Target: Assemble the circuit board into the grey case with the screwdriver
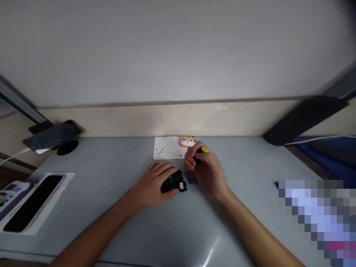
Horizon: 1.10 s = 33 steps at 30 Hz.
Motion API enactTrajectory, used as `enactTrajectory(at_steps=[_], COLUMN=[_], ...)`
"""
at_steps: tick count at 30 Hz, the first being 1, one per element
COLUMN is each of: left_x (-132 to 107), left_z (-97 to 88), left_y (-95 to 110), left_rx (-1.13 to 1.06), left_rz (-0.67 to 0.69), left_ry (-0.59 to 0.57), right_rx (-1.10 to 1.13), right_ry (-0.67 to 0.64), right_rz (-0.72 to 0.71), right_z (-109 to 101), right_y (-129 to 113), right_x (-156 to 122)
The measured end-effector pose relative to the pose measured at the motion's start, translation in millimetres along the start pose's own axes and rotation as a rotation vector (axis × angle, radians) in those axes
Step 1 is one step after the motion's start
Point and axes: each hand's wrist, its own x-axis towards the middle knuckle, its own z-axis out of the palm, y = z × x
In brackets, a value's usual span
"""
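In the middle of the grey table, my left hand (156, 183) is closed round a small black device (166, 185) with a green circuit board (174, 179) showing. A black part with a white label (181, 185) sticks out at its right end. My right hand (208, 168) grips a screwdriver (204, 150) with a black handle and yellow end. Its thin shaft slants down left to the device's upper right side; the tip is too small to make out. A flat dark piece (191, 177) lies partly under my right hand.
Behind my hands, a white paper sheet (167, 146) carries several tiny dark screws (159, 150) and an orange-and-white animal-face case (187, 141). A phone on a stand (54, 136), a power strip (13, 194) and a black-screened phone (35, 202) are at left. A black cylindrical object (303, 118) leans at right.
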Motion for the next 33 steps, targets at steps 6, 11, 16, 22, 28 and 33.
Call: enactTrajectory(at_steps=[6, 11, 16, 22, 28, 33], left_x=[0.3, -0.6, -1.2, -1.2, -0.2, 0.4], left_z=[2.4, 3.1, 5.5, 5.9, 4.0, 3.8], left_y=[-0.3, -1.3, -2.1, -2.5, -2.3, -2.2], left_rx=[-0.012, -0.034, -0.035, -0.035, -0.041, -0.036], left_rz=[-0.011, -0.026, -0.033, -0.025, -0.024, -0.023], left_ry=[-0.025, -0.032, -0.020, -0.021, -0.035, -0.038], right_rx=[-0.035, 0.008, -0.003, -0.027, -0.022, -0.020], right_ry=[0.007, 0.011, 0.010, 0.019, 0.007, 0.004], right_rz=[0.006, 0.008, -0.012, -0.005, -0.008, -0.015], right_z=[0.7, -0.1, -1.0, -1.2, -1.4, -3.0], right_y=[4.1, 6.2, 6.9, 8.5, 10.3, 10.8], right_x=[-0.5, 1.1, 1.4, -0.7, 0.5, 1.7])
